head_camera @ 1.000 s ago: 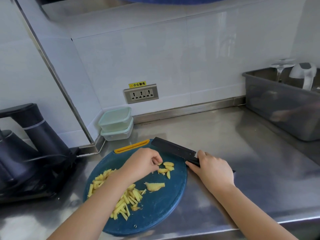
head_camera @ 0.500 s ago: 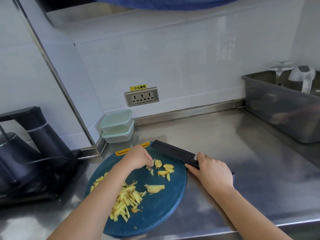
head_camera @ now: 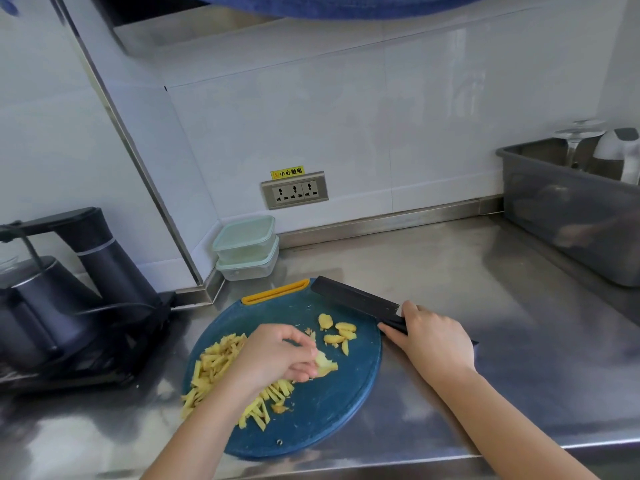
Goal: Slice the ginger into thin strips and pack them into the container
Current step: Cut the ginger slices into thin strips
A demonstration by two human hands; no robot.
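On the round blue board, near its centre, I see the left hand with fingers curled, their tips pinching a pale ginger piece; whether the piece rests on the board or is lifted off it I cannot tell. Cut strips lie in a loose heap from the board's 9 o'clock round to 6 o'clock, partly hidden beneath the left wrist; a few thicker slices sit toward 1 o'clock, just clear of the hand. At the board's 2 o'clock edge the right hand is wrapped round the handle of the knife; the dark blade points toward 10 o'clock and reaches over the board's rim beside the orange grip; whether its edge touches the board I cannot tell. Two lidded containers, stacked, stand on the steel counter at 11 o'clock from the board, against the wall, well apart from both hands; a grey tub sits far out at 2 o'clock; a black appliance stands at 9 o'clock.
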